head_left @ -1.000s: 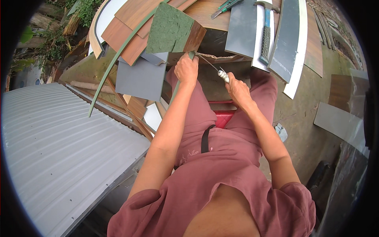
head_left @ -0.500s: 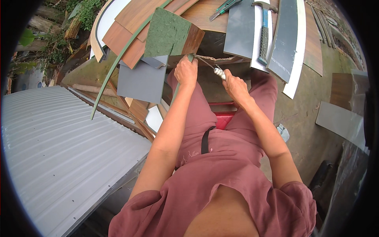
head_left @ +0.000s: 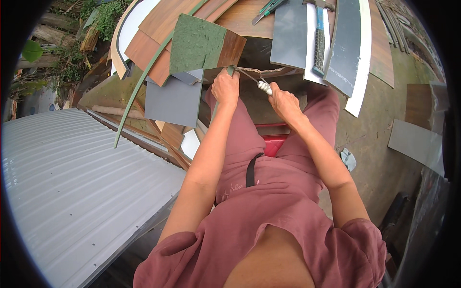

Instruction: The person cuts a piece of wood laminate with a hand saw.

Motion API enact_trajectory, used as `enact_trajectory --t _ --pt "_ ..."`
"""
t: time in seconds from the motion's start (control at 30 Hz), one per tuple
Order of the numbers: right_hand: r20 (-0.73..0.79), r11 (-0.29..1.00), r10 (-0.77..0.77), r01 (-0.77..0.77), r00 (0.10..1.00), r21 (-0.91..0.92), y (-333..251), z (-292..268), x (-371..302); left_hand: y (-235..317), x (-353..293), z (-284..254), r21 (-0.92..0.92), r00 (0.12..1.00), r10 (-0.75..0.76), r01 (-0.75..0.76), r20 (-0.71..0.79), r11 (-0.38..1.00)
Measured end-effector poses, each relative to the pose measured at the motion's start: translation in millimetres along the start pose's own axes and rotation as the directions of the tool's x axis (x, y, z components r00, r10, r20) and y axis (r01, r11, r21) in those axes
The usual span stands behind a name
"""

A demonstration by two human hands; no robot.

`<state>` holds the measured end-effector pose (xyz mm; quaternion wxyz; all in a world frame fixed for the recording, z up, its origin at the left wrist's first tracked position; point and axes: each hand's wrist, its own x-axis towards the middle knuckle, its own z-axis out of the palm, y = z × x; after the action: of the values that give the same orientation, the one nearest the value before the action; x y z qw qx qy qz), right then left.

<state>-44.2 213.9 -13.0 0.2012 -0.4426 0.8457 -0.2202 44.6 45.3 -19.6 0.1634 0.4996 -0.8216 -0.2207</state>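
your left hand (head_left: 225,89) is closed around a narrow green strip (head_left: 231,71), gripping it near its upper end. your right hand (head_left: 284,102) is closed on the white handle (head_left: 264,87) of a thin-bladed tool (head_left: 248,75).

step in hand: judged from this pose, you are working the blade at the end of the strip. to do it well, grip the strip firmly so that it cannot twist, and set your left thumb clear of the blade's path. hold the right wrist steady, meet the strip at one even angle, and use short, light strokes directed away from your knuckles. should the blade bind, ease the pressure rather than force it; a slip could reach the left hand.

position of the strip: its short upper end stands out just above your left fist, and more of it runs down beside your left forearm. your right hand is to the right of it, apart from it; the tool spans the gap between the two hands. whether the blade touches the strip cannot be told. the green-faced block (head_left: 196,44) lies just beyond your left fist.
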Motion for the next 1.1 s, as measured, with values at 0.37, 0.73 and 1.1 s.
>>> enact_trajectory --t 0.37,0.73,1.1 --pt "-0.048 0.999 -0.027 0.029 0.998 0.025 -37.1 -3.4 37.8 1.4 -0.9 0.4 -0.031 1.000 0.022 -0.022 -0.001 0.999" --pt "0.010 1.000 0.018 -0.018 1.000 -0.004 -6.0 -4.2 -4.0 4.7 -0.8 -4.1 -0.014 1.000 0.003 -0.003 -0.018 1.000" --pt "0.037 0.998 0.061 -0.061 0.997 0.014 -1.3 1.4 -7.4 1.2 -1.1 -4.7 -0.015 1.000 0.004 -0.003 0.010 1.000"
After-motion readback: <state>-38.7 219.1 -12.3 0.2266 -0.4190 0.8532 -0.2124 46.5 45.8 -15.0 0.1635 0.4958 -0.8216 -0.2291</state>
